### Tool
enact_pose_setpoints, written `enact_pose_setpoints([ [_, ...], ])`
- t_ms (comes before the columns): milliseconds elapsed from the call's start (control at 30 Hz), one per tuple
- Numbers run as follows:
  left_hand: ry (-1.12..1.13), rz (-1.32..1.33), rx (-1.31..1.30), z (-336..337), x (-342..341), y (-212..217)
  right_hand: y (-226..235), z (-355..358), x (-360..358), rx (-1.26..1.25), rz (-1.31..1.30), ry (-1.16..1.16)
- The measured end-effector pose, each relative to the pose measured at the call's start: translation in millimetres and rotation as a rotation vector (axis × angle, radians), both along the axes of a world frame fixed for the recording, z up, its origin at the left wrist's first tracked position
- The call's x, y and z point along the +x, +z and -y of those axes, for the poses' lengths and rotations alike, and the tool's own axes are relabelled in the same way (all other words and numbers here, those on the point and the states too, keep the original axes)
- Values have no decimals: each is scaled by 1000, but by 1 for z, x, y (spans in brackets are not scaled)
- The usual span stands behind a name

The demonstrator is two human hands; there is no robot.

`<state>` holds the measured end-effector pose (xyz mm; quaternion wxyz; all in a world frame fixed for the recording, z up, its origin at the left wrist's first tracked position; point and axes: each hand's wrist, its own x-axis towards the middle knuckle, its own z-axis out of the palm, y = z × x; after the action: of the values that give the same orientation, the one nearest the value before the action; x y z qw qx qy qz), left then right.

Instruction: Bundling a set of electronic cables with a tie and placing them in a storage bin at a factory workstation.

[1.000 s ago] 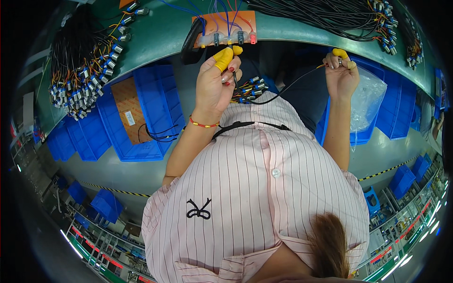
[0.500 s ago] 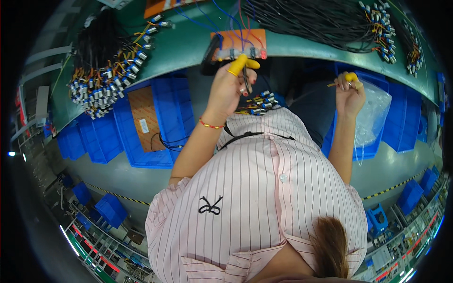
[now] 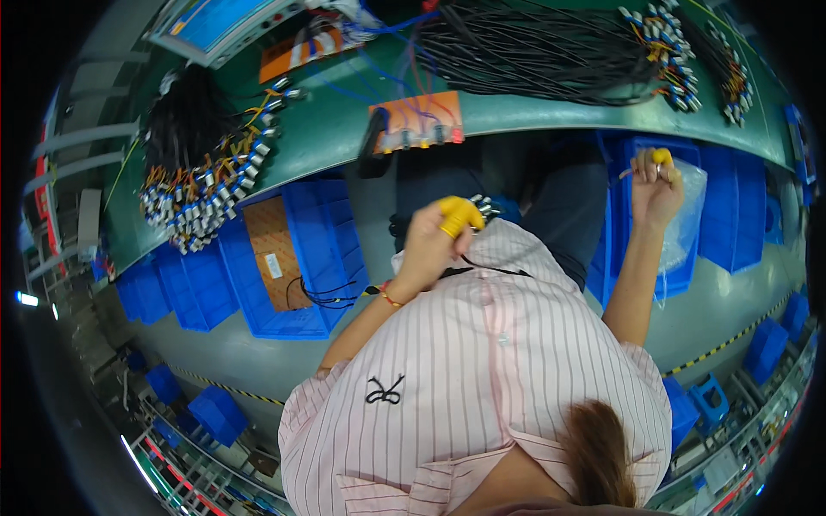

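Observation:
My left hand (image 3: 433, 247), with yellow finger cots on thumb and forefinger, is closed around a small bundle of black wires with metal-tipped connectors (image 3: 487, 206), held close to my pink striped shirt. A black wire (image 3: 495, 269) trails from that hand across my chest. My right hand (image 3: 652, 189), also wearing a yellow finger cot, is raised at the right and pinches a thin wire end (image 3: 628, 173) in front of a blue bin lined with a clear plastic bag (image 3: 688, 219).
A green workbench (image 3: 335, 129) curves across the top, carrying an orange test fixture (image 3: 415, 122) and large bundles of black cables with connectors (image 3: 202, 176) (image 3: 551, 43). Several blue bins (image 3: 305, 258) stand below it; one holds a cardboard sheet (image 3: 271, 249).
Both hands have come down from the bench edge toward my body. The left hand pulled in to my chest with the wire bundle, and the right hand swung outward to the right.

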<state>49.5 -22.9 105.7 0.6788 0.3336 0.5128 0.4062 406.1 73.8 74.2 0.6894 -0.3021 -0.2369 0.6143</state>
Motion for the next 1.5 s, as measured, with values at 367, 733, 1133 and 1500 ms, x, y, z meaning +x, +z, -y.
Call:
enact_pose_setpoints([
  [367,132,138,420,-110,28,60,73,-77,74,232,-80,-126],
  [733,-162,-72,217,-51,-22,11,30,-179,77,300,0,-161],
  [1133,-554,-1154,463,-15,-27,-70,36,-200,16,638,1993,-1155],
  [1500,-463,-908,359,-20,-36,-67,-27,30,-176,684,1297,480],
])
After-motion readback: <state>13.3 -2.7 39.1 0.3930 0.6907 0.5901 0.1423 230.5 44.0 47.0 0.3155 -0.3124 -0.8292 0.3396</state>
